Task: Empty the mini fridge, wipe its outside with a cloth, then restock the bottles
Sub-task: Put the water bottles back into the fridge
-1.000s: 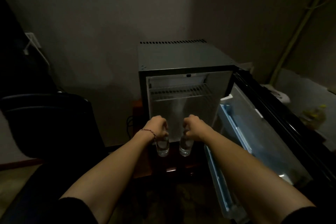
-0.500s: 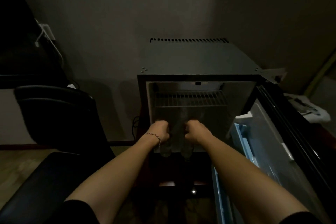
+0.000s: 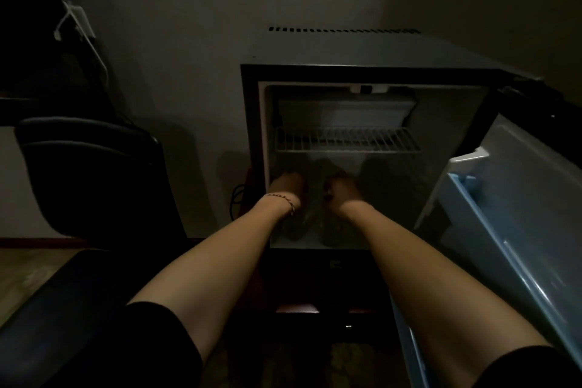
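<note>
Dim room, head view. Mini fridge (image 3: 362,50) stood against the wall with its door (image 3: 516,214) swung wide open to the right. Both bare forearms reached into the lower compartment, below the wire shelf (image 3: 346,139).

Left hand (image 3: 288,187): grip closed into a fist around the top of a clear bottle (image 3: 304,224), whose body hung below the wrist, low at the front of the fridge floor. A thin braided bracelet (image 3: 283,198) sat on that wrist.

Right hand (image 3: 341,192): grip likewise clamped on the top of a second clear bottle (image 3: 333,227), just beside the first. The two bottles stood close together; could not tell whether they touched each other or rested on the fridge floor, as the interior was too dark.

The wire shelf carried nothing visible. Door shelf (image 3: 463,186) showed pale blue at its edge.

A dark chair (image 3: 91,167) stood left of the fridge, near the wall; a cable (image 3: 236,201) hung between the two.
</note>
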